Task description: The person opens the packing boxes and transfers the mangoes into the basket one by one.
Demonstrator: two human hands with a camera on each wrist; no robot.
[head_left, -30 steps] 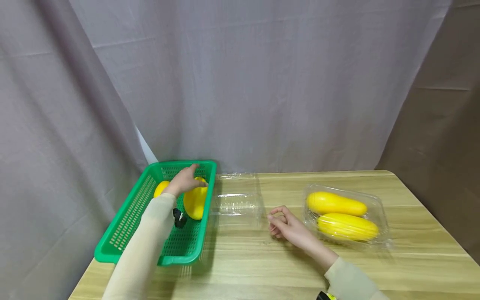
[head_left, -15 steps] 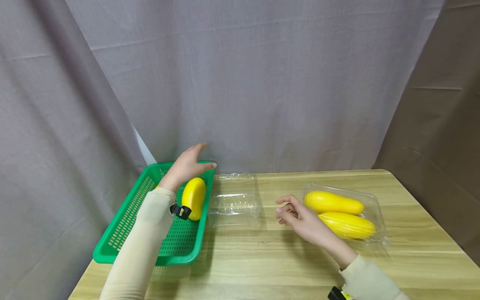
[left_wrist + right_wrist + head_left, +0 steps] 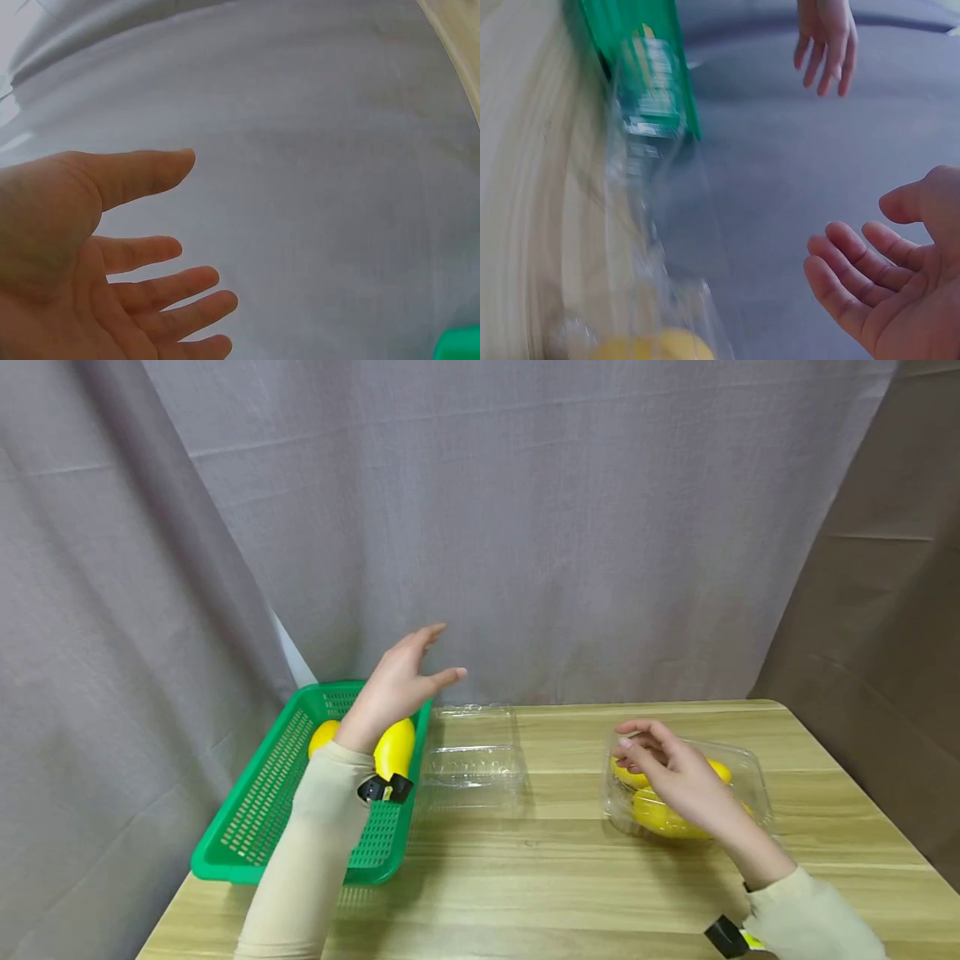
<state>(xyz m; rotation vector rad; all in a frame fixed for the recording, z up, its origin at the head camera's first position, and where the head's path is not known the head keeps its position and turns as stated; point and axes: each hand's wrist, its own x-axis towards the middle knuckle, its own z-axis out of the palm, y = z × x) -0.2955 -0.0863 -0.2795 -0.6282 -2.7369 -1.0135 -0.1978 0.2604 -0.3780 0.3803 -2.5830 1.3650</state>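
My left hand (image 3: 393, 689) is raised over the far right part of the green basket (image 3: 262, 806), fingers and thumb spread, holding nothing. Below it in the basket lie a long yellow fruit (image 3: 395, 747) and a rounder orange-yellow fruit (image 3: 322, 737), both partly hidden by the hand and wrist. My right hand (image 3: 678, 777) hangs above a clear plastic box (image 3: 753, 777), its fingers loosely bent around nothing. Inside that box are two oblong yellow fruits (image 3: 663, 818), partly covered by the hand. The right wrist view shows the right palm (image 3: 900, 300) bare.
Another clear plastic box (image 3: 476, 764), its lid folded back, stands on the wooden table (image 3: 525, 893) right beside the basket. Grey curtains (image 3: 555, 527) hang behind the table and on the left. The table's right edge slants toward a darker curtain.
My left hand has risen out of the basket and moved to the right. My right hand has moved right from the middle of the table to over the box with the fruits.
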